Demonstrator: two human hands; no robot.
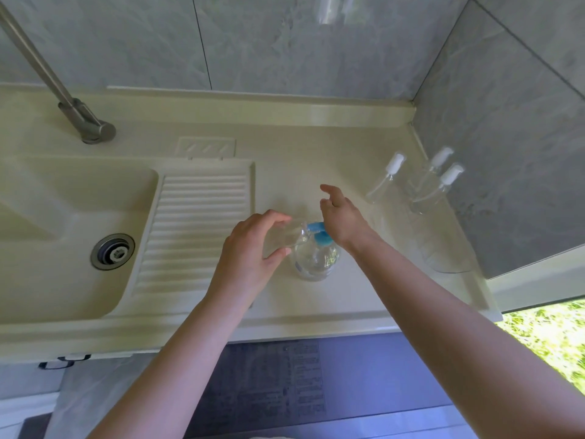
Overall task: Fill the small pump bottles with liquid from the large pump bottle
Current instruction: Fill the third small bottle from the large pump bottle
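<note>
The large clear pump bottle (316,259) with a blue pump head (318,231) stands on the cream counter (316,160). My left hand (250,248) holds a small clear bottle (289,234) without a cap, tilted on its side with its mouth against the blue spout. My right hand (340,217) rests its palm on top of the blue pump head, fingers spread and pointing away. Three small capped pump bottles (384,179) (432,169) (438,188) with white tops stand at the right, near the wall.
A sink basin (63,236) with a metal drain and a ribbed drainboard (196,229) lies to the left. A steel tap (85,122) rises at the back left. A clear container (449,248) sits near the right counter edge. Tiled walls close off the back and right.
</note>
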